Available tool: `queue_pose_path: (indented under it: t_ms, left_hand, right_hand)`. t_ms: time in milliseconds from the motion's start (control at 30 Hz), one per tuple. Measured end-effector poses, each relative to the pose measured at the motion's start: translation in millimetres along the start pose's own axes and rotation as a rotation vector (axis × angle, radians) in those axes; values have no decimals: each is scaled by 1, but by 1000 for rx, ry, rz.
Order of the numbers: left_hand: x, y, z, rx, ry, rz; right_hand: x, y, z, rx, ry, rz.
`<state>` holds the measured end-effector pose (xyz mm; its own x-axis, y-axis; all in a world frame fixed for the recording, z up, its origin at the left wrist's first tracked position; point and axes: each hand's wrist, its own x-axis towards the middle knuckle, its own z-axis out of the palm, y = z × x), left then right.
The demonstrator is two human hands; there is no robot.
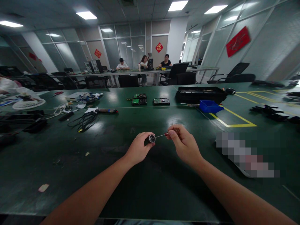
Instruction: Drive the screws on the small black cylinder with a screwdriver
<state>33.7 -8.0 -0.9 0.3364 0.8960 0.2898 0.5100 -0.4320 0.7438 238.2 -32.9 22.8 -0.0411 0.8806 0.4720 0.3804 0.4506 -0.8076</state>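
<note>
My left hand (138, 148) is closed around a small black cylindrical part (150, 138) whose round silvery end faces right. My right hand (183, 143) pinches a thin screwdriver (161, 135) by its red handle, and the metal shaft reaches left to the end of the part. Both hands hover just above the dark green table (131, 187), near its middle, a short gap apart.
Circuit boards (139, 99) and a black tray (199, 94) with a blue bin (209, 106) lie farther back. Cables (84, 121), a white fan (28, 103) and clutter sit at the left. Yellow tape (234, 120) marks the right. Three people sit at a distant table (142, 71).
</note>
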Motion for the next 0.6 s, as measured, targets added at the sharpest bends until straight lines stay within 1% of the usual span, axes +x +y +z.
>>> queue_pose_path:
  t_ms: [233,333,467,600]
  left_hand:
    - [0,0,-2,33,-25,38]
    - [0,-1,-3,34,-18,25]
    - [0,-2,-3,45,-17,8]
    - [0,-3,-3,54,-16,7]
  right_hand:
    - [3,-11,-6,-205,7,-10]
    - [4,-11,-7,-203,-30,-23]
    - [4,-8,-7,-167,-93,21]
    - [5,-7,-7,-178,-101,58]
